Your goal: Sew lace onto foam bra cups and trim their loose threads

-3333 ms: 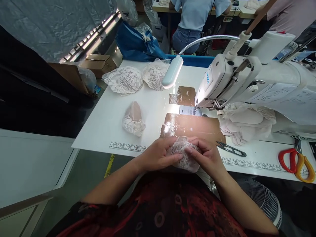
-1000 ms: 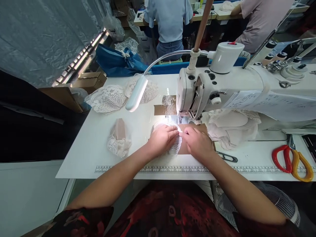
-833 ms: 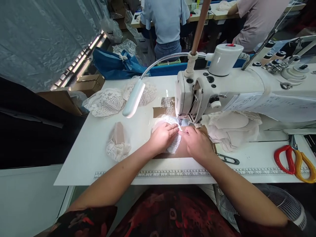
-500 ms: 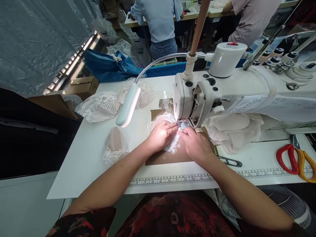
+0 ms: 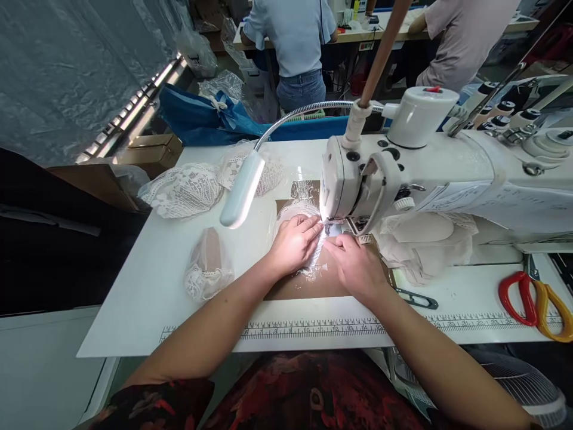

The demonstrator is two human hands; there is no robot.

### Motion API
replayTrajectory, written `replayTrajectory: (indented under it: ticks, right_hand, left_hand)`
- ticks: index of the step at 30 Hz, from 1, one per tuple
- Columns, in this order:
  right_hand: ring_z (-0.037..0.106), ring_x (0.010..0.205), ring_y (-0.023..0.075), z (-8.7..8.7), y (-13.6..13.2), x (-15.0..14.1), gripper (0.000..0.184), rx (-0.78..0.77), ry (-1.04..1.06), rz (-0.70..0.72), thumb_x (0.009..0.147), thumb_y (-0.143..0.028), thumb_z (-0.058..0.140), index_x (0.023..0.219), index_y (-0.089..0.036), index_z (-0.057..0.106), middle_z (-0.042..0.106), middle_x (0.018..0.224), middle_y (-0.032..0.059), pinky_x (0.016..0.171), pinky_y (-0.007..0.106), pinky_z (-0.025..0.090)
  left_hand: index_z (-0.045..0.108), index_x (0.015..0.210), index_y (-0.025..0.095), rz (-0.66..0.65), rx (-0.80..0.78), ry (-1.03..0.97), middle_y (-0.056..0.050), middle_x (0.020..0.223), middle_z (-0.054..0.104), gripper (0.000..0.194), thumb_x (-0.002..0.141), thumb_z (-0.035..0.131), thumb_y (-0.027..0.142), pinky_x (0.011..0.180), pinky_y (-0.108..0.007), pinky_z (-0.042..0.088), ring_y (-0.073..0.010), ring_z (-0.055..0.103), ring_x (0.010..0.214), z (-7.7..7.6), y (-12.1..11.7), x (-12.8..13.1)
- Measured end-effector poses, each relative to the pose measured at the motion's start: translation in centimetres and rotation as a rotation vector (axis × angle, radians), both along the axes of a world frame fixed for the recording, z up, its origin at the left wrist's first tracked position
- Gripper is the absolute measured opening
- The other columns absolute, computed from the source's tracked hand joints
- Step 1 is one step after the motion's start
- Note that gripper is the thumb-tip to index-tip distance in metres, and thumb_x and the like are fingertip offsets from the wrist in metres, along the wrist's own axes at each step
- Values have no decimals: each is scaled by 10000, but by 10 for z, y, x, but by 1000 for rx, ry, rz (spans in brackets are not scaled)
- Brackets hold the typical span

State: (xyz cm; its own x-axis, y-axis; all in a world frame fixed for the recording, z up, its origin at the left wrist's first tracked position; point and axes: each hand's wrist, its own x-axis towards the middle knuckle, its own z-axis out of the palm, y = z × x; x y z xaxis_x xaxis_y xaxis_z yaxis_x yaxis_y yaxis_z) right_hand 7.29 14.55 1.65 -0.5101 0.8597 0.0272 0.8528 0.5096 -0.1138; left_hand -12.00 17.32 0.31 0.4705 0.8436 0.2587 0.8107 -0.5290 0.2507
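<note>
A small piece of white lace (image 5: 316, 258) lies on the brown patch of the table just under the head of a white sewing machine (image 5: 403, 173). My left hand (image 5: 293, 243) lies on the lace from the left, fingers curled down and pinching its edge near the needle. My right hand (image 5: 356, 267) presses on the lace from the right, fingertips at the presser foot. Most of the lace is hidden under my hands. A gooseneck lamp (image 5: 242, 190) shines on the spot.
A folded lace cup (image 5: 206, 266) lies at the left, and more lace cups (image 5: 183, 190) at the back left. A pile of beige cups (image 5: 425, 242) sits under the machine arm. Thread snips (image 5: 416, 297) and red and yellow scissors (image 5: 532, 295) lie at the right. Two people sit behind.
My hands carried the lace from the table's front edge up to the machine's needle and laid it flat. Over the last second they slid it a little further under the presser foot.
</note>
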Motion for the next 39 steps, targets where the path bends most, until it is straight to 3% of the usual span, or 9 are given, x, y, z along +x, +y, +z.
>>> replayTrajectory:
  ticks: [8,12,15,20,22,25,28,34,39]
  right_hand:
    - [578,788,206,-4,0,1,446,53,91,-24,878,-82,439,1241,-237,646,663,1041,67,675,318,410]
    - [614,845,223,-9,-2,6,400,115,147,8,892,-108,431,1188,-213,679,673,1055,75,727,334,446]
    - [627,873,240,-15,0,12,368,153,178,60,901,-146,430,1158,-177,692,674,1067,92,734,352,470]
    - [643,840,243,-19,1,14,371,163,175,71,911,-191,411,1150,-182,695,674,1092,97,695,378,502]
    - [649,856,250,-17,0,14,374,136,191,54,925,-228,397,1150,-184,693,672,1101,102,702,391,514]
    - [639,971,267,-8,-4,14,383,53,318,64,946,-329,406,1180,-188,673,650,1150,113,794,413,527]
    - [621,1044,259,13,-17,11,427,-178,541,90,904,-447,530,1266,-235,614,592,1264,105,882,414,524]
    - [500,1286,312,44,-61,-32,967,-920,1140,124,635,-514,826,1457,-262,384,473,1456,124,1013,441,474]
    - [699,906,281,22,-83,-43,600,-1178,1444,-210,643,-483,813,1137,-190,640,740,965,76,833,416,573]
  left_hand:
    - [499,1382,188,257,-94,198,-117,1482,436,464,970,388,371,1060,-599,306,-417,315,1366,13,-15,7]
    - [579,1247,165,350,-196,173,-143,1324,563,399,911,497,363,951,-519,436,-366,490,1207,40,-46,-6]
    - [575,1206,162,316,-124,29,-119,1259,598,355,922,480,353,989,-436,449,-282,529,1170,57,-77,-40]
    - [524,1185,109,937,-4,-93,-189,1303,549,359,909,448,326,1070,-542,361,-350,447,1276,41,-123,-126]
    - [554,1047,104,1009,-37,-123,-218,1222,577,251,886,431,253,1022,-548,392,-363,498,1208,28,-138,-150]
    - [533,967,147,992,-43,-184,-160,1073,624,207,927,350,236,899,-440,480,-281,589,1013,20,-160,-158]
    - [486,893,190,906,-36,-451,-21,747,553,260,991,315,360,632,-288,478,-169,537,671,32,-182,-137]
    - [549,964,166,241,-216,-887,-11,795,566,240,992,411,360,607,-229,435,-122,527,680,67,-187,-63]
    - [538,1108,160,196,-207,-885,-92,1068,633,274,1001,366,345,822,-312,517,-184,608,938,52,-144,-37]
